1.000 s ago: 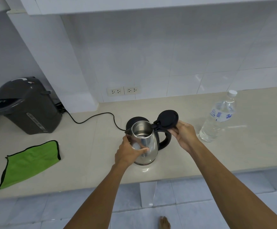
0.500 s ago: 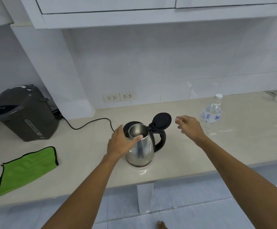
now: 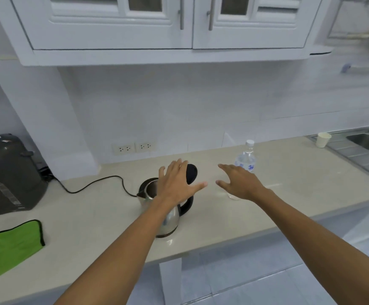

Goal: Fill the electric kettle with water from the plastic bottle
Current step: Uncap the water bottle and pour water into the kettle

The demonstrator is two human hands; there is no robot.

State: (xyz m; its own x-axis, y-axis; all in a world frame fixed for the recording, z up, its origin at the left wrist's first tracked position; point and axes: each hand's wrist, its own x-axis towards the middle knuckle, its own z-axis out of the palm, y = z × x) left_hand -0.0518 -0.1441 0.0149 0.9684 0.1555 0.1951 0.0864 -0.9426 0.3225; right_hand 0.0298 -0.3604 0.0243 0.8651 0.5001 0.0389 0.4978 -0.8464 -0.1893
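A steel electric kettle (image 3: 170, 219) with a black handle stands on the beige counter (image 3: 104, 219), its black lid (image 3: 191, 173) flipped up and open. My left hand (image 3: 177, 183) hovers over the kettle's mouth with fingers spread, holding nothing. A clear plastic water bottle (image 3: 246, 158) with a white cap stands upright to the right of the kettle. My right hand (image 3: 238, 182) is open in front of the bottle and hides its lower part; I cannot tell whether it touches the bottle.
A dark grey hot-water dispenser (image 3: 7, 175) stands at the far left, its black cord (image 3: 91, 186) running toward the kettle. A green cloth (image 3: 9, 245) lies front left. A paper cup (image 3: 323, 139) and steel sink (image 3: 368, 148) are at the right. Cabinets (image 3: 179, 25) hang overhead.
My left hand let go of the kettle body and rose above its mouth. My right hand left the lid and moved right to the bottle. The view tilted upward.
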